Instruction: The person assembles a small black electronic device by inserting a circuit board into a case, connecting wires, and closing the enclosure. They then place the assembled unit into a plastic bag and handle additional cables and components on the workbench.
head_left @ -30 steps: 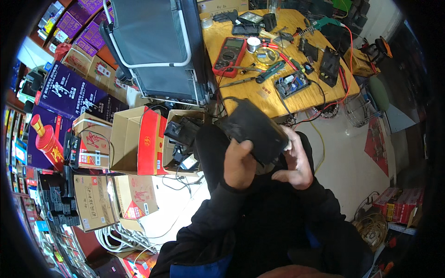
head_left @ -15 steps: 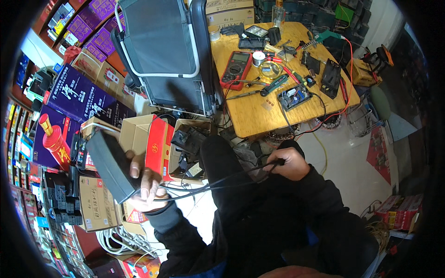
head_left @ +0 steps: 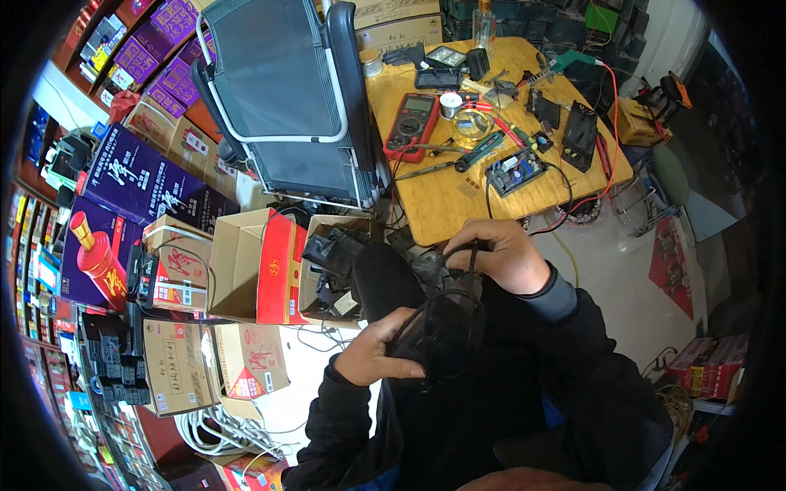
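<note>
While gripping black adapter [head_left: 438,335] over lap, left hand [head_left: 372,356] steadies it; right hand [head_left: 499,258] pinches its cord [head_left: 471,270] above. Likely mid-winding cord; next calls for looping slack round body. Open boxes [head_left: 270,266] left, bench [head_left: 458,192] ahead with red multimeter [head_left: 411,125]

Just one view here, a fisheye cam worn on the head, looking steeply down over the person's lap. The hands, left [head_left: 372,353] and right [head_left: 499,258], sit close under the lens near the middle. The wooden tabletop [head_left: 458,200] lies further off toward the top, and the floor [head_left: 610,270] curves away toward the dark rim.
</note>
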A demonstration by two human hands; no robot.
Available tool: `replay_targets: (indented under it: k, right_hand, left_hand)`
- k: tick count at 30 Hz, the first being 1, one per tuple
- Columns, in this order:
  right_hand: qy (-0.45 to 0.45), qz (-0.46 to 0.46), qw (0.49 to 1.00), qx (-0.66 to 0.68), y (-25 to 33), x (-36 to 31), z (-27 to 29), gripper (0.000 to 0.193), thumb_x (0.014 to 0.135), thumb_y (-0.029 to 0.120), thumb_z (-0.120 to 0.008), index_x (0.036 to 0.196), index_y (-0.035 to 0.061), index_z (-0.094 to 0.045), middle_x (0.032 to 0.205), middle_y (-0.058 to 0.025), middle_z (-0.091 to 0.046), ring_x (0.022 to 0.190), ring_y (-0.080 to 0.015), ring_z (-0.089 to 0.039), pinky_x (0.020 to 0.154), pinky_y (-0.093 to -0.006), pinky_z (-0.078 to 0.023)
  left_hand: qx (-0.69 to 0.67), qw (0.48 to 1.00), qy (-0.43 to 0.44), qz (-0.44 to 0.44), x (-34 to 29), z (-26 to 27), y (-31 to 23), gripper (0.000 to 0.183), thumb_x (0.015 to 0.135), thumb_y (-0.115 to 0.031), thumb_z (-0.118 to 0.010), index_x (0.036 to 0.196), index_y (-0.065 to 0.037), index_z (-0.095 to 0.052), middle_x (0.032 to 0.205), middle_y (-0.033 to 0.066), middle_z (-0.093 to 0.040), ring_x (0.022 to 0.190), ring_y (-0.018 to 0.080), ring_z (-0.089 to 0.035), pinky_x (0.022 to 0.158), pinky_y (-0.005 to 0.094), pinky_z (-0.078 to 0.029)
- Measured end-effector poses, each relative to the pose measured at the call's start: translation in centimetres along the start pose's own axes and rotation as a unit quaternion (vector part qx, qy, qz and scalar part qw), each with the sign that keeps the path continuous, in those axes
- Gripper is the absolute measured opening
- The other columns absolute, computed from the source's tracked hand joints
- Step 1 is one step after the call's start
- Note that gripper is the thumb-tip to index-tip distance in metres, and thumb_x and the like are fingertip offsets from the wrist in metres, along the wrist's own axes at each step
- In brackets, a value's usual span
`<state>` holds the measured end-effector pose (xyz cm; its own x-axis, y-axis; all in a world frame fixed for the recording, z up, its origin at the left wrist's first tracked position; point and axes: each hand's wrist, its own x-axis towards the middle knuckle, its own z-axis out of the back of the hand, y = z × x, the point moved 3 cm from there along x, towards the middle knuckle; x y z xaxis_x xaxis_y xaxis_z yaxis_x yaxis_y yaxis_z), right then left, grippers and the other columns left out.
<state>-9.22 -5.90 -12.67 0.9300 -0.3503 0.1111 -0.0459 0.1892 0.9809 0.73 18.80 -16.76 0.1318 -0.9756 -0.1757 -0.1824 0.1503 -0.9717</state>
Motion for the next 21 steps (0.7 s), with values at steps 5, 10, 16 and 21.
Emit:
replay_targets:
  k: [5, 10, 16, 21]
  right_hand:
    - [0.033, -0.048, 0.998, -0.030, -3.5, -0.8, -3.8, 0.025, 0.101, 0.020, -0.067, 0.113, -0.0007, -0.066, 0.082, -0.0082, -0.068, 0.077, -0.0152, -0.064, 0.071, -0.0327, -0.051]
    - [0.082, 0.048, 0.984, -0.149, -3.1, -2.4, -6.0, 0.036, 0.099, 0.015, -0.064, 0.130, -0.0011, -0.055, 0.098, -0.0254, -0.071, 0.090, -0.0418, -0.069, 0.077, -0.0474, -0.054]
    - [0.077, 0.051, 0.977, -0.191, -2.3, -2.7, -7.7, 0.036, 0.098, 0.010, -0.063, 0.130, -0.0040, -0.055, 0.087, -0.0239, -0.068, 0.079, -0.0425, -0.067, 0.070, -0.0462, -0.051]
    - [0.197, 0.005, 0.973, -0.123, -3.0, -1.5, -9.2, 0.039, 0.097, 0.008, -0.064, 0.133, -0.0031, -0.054, 0.087, -0.0187, -0.066, 0.078, -0.0324, -0.066, 0.069, -0.0405, -0.051]
  left_hand:
    - [-0.222, 0.942, -0.141, -0.210, 3.2, -0.8, -1.3, 0.086, 0.083, -0.019, -0.083, 0.153, 0.002, -0.039, 0.144, 0.0132, -0.056, 0.132, 0.0256, -0.055, 0.113, 0.0375, -0.040]
    - [-0.189, 0.877, -0.333, -0.291, 6.4, 1.5, -2.4, 0.047, 0.098, -0.004, -0.061, 0.144, -0.003, -0.051, 0.130, 0.0060, -0.063, 0.114, 0.0164, -0.059, 0.101, 0.0326, -0.047]
    - [-0.183, 0.851, -0.427, -0.244, 5.3, 2.6, -1.0, 0.032, 0.096, -0.014, -0.071, 0.125, -0.006, -0.062, 0.110, 0.0007, -0.060, 0.100, 0.0121, -0.055, 0.092, 0.0296, -0.045]
    - [-0.410, 0.799, -0.343, -0.275, 4.7, 2.0, 0.0, 0.040, 0.098, -0.019, -0.067, 0.133, -0.005, -0.053, 0.111, 0.0089, -0.064, 0.099, 0.0195, -0.065, 0.088, 0.0345, -0.053]
